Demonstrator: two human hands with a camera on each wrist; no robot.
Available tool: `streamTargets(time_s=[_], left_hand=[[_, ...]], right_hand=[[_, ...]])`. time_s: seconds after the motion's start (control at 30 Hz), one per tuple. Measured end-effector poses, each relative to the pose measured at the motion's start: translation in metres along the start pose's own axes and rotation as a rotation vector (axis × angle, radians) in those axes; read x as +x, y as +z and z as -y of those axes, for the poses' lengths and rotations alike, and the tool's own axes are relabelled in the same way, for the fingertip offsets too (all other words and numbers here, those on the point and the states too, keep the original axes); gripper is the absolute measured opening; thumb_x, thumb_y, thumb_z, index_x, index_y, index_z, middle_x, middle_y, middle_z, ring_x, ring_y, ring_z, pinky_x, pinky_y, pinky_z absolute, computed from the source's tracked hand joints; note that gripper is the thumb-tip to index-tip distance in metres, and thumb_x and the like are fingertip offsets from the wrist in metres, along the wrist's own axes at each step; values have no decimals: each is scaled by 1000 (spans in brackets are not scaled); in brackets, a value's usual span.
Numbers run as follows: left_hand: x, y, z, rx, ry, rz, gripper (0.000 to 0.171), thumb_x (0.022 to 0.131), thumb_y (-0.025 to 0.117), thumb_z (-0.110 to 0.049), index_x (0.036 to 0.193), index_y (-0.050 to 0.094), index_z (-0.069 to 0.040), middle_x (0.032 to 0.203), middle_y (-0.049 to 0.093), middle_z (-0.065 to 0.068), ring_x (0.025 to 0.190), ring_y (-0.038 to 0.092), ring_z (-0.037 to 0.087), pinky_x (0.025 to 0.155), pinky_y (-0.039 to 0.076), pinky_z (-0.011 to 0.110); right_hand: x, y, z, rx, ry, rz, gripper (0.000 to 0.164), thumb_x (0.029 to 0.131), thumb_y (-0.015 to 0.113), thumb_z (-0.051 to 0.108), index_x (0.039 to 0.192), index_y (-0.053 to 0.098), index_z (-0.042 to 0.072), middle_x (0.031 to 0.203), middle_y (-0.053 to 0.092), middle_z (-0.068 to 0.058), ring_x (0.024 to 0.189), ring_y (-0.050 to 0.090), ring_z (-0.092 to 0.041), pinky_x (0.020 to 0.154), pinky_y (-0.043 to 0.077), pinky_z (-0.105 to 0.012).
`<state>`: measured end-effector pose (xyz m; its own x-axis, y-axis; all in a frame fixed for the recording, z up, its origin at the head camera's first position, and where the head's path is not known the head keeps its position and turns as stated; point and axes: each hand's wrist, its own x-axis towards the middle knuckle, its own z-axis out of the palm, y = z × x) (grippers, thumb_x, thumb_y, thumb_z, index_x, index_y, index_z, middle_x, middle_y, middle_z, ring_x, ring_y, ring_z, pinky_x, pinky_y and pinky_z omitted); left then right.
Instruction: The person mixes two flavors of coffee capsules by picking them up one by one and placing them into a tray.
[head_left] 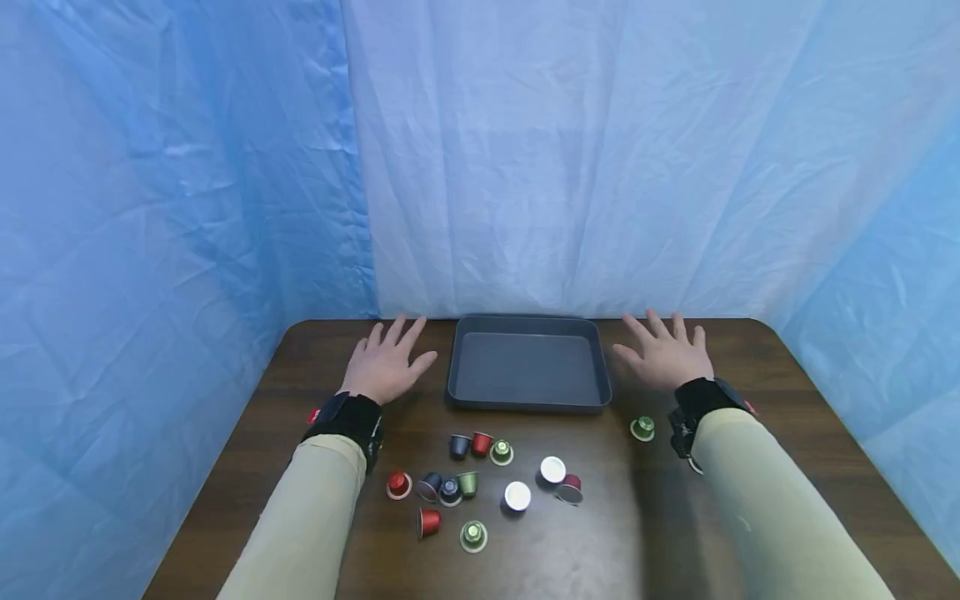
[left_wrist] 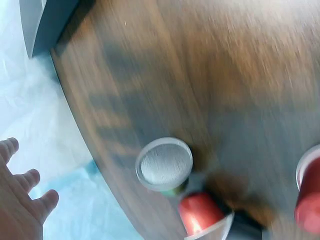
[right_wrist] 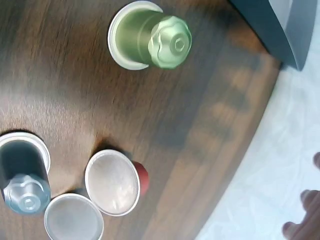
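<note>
My left hand, fingers spread, is left of a dark grey rectangular tray. My right hand, also spread, is on the tray's right side. Neither holds anything. Coffee capsules lie on the table below the tray: a red capsule, a dark blue capsule, a green capsule, a white-topped capsule and others. Nearest my right wrist stands a single green capsule; another capsule is mostly hidden under that wrist. The right wrist view shows a dark capsule and silver lids.
The brown wooden table has rounded far corners. Pale blue sheeting hangs behind it and on both sides. The tray sits at the table's far edge, its near wall facing the capsules.
</note>
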<state>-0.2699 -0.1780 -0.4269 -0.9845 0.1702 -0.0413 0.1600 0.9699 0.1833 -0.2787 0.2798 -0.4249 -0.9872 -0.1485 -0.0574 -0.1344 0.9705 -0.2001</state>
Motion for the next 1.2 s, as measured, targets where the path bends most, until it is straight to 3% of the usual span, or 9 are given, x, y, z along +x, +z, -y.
streamTargets(time_s=[0.3, 0.63, 0.83, 1.03, 1.2], left_hand=[[-1, 22, -24, -20, -3, 35, 74, 105, 37, -60, 164, 21, -19, 157, 43, 17, 142, 39, 45, 113, 33, 61], [-1, 55, -48, -80, -38, 106, 74, 104, 38, -62, 160, 33, -13, 153, 51, 14, 139, 45, 39, 114, 36, 56], [-2, 65, -50, -31, 5, 52, 68, 105, 45, -56, 152, 46, -8, 144, 58, 14, 130, 52, 36, 111, 40, 53], [0, 70, -50, 3, 39, -8, 45, 104, 54, -44, 127, 60, -6, 120, 68, 11, 107, 59, 31, 96, 49, 48], [-1, 65, -51, -19, 14, 14, 41, 103, 57, -40, 123, 60, -5, 116, 68, 11, 105, 58, 31, 95, 48, 48]], right_hand=[[-6, -3, -9, -21, -20, 14, 82, 100, 32, 72, 165, 15, 25, 167, 11, -27, 149, -4, -59, 111, -7, -77], [-24, -9, -24, -69, -65, -37, 77, 103, 37, 65, 164, 19, 21, 165, 19, -28, 148, 8, -60, 112, 4, -77], [-33, -14, -25, -106, -99, -71, 72, 105, 47, 53, 163, 23, 16, 160, 28, -28, 146, 19, -57, 111, 13, -75], [-41, -17, -29, -141, -129, -111, 71, 105, 49, 51, 162, 26, 15, 156, 37, -26, 143, 29, -54, 110, 20, -72], [-48, -19, -38, -156, -135, -121, 72, 105, 48, 53, 162, 28, 13, 151, 44, -27, 139, 37, -53, 109, 25, -70]])
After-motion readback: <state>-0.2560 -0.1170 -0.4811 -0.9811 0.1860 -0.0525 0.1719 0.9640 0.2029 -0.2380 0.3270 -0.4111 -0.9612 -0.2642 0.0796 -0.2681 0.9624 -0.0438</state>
